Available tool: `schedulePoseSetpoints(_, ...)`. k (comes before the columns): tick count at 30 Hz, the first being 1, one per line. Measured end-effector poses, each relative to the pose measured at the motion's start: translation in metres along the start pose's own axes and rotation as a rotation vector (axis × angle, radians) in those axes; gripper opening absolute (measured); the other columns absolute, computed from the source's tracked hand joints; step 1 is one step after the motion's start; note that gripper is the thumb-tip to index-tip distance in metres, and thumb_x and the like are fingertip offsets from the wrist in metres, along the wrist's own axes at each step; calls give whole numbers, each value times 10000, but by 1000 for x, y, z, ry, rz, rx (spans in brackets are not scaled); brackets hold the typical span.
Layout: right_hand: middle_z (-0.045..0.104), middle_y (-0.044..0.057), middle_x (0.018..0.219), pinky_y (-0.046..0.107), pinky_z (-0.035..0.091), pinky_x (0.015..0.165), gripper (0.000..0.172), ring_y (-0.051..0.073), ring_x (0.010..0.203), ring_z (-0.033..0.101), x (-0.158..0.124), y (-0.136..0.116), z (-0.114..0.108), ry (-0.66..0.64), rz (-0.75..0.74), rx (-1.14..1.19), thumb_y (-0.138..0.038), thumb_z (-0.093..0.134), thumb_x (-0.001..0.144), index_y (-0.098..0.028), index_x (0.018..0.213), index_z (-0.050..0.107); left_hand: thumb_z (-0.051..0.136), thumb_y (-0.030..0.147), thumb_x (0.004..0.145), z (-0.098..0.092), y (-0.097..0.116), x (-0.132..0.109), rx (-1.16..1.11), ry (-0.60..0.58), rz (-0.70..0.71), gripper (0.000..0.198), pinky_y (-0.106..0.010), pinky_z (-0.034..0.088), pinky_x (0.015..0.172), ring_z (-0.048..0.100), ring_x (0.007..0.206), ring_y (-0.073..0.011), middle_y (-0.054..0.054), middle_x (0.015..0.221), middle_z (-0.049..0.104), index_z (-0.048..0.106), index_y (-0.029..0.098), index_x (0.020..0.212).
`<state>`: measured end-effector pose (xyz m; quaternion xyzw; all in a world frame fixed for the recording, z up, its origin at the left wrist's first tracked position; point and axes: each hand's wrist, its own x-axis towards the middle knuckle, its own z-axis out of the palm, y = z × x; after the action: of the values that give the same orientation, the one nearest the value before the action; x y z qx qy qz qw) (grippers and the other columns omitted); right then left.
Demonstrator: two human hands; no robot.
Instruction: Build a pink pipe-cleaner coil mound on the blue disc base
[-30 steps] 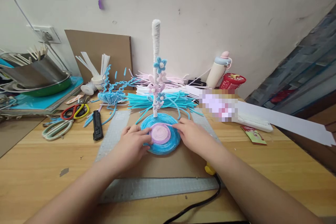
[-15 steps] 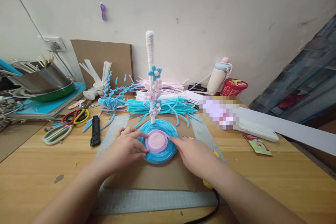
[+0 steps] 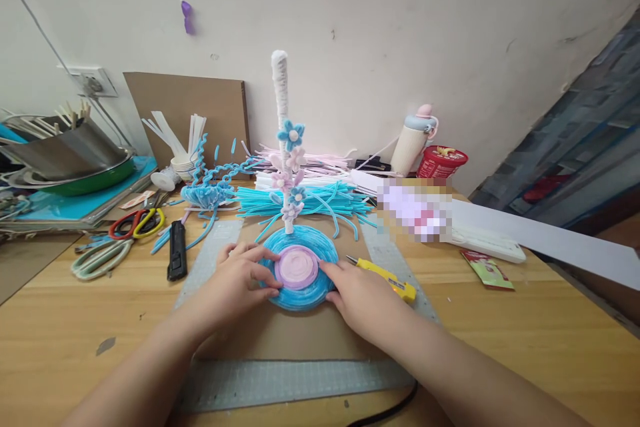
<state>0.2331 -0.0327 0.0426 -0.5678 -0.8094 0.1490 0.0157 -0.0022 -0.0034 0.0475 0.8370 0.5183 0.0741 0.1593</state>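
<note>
A round blue disc (image 3: 300,300) with a lilac and pink spiral centre (image 3: 297,267) lies on brown cardboard (image 3: 280,340). A white wrapped post (image 3: 281,93) with blue and pink fuzzy flowers (image 3: 291,135) rises from its back edge. My left hand (image 3: 245,277) grips the disc's left side, fingertips on the lilac ring and blue band. At the right side, my right hand (image 3: 350,287) has its index finger on the lilac ring's edge and its thumb at the disc's rim. A yellow glue gun (image 3: 387,278) lies beyond my right hand.
Light blue pipe cleaners (image 3: 320,201) lie behind the disc. Left are a black cutter (image 3: 177,250), scissors (image 3: 103,259) and a metal bowl (image 3: 75,150) of sticks. A pale bottle (image 3: 413,140), red tub (image 3: 443,163) and green packet (image 3: 487,270) stand or lie right.
The view has shifted slightly. My right thumb now shows at the disc's lower right rim, and the yellow glue gun is more fully visible beside my right hand.
</note>
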Motion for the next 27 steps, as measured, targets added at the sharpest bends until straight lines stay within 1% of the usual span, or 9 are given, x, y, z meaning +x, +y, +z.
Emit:
schedulePoseSetpoints(5, 666, 106, 1103, 377, 492, 720, 456, 291, 930, 665, -1, -3, -1, -16, 37, 8, -182, 548, 883, -214, 1337, 510, 752, 312, 727, -1, -2, 0, -23, 5, 16, 53, -593, 171, 1054, 485, 1176, -309, 18, 1174, 656, 762, 363, 736)
schedulePoseSetpoints(11, 672, 104, 1083, 363, 492, 693, 456, 291, 914, 669, 0, -3, 0, -13, 36, -16, -196, 544, 890, -217, 1344, 505, 757, 308, 721, 0, -5, 0, -38, 6, 36, 63, -594, 183, 1073, 497, 1173, -312, 9, 1162, 648, 766, 365, 746)
schedulePoseSetpoints(14, 676, 105, 1076, 360, 488, 687, 426, 286, 896, 673, 1, -2, 2, -6, 17, -22, -193, 543, 888, -214, 1313, 528, 749, 297, 735, 1, -6, 1, -53, -16, 45, 70, -581, 227, 1067, 530, 1140, -297, -4, 1177, 637, 769, 354, 772)
schedulePoseSetpoints(17, 686, 95, 1067, 357, 487, 685, 403, 280, 885, 678, 1, 1, 2, -5, 5, 6, -193, 553, 875, -226, 1277, 548, 736, 286, 753, 1, -6, 1, -59, -37, 53, 90, -556, 288, 1044, 527, 1151, -297, -10, 1209, 622, 770, 353, 803)
schedulePoseSetpoints(21, 700, 87, 1088, 364, 491, 714, 446, 279, 914, 678, 0, 5, 2, 7, -18, 49, -216, 556, 867, -256, 1310, 521, 729, 283, 761, 0, -4, 1, -47, -44, 47, 87, -549, 310, 1037, 522, 1163, -301, -20, 1218, 620, 771, 342, 809)
schedulePoseSetpoints(24, 701, 80, 1116, 355, 490, 756, 409, 263, 963, 671, 1, 10, -1, 49, -30, 71, -212, 459, 911, -279, 1306, 541, 725, 276, 762, 0, -2, 0, -40, -35, 44, 89, -558, 314, 1036, 526, 1163, -304, -24, 1219, 623, 771, 338, 806)
schedulePoseSetpoints(27, 678, 68, 1179, 332, 484, 786, 462, 238, 1006, 658, 5, 12, -4, 120, -25, 78, -153, 355, 923, -313, 1313, 545, 722, 266, 762, 2, -1, -2, -40, -15, 46, 80, -559, 328, 1030, 536, 1154, -308, -28, 1215, 630, 771, 325, 786)
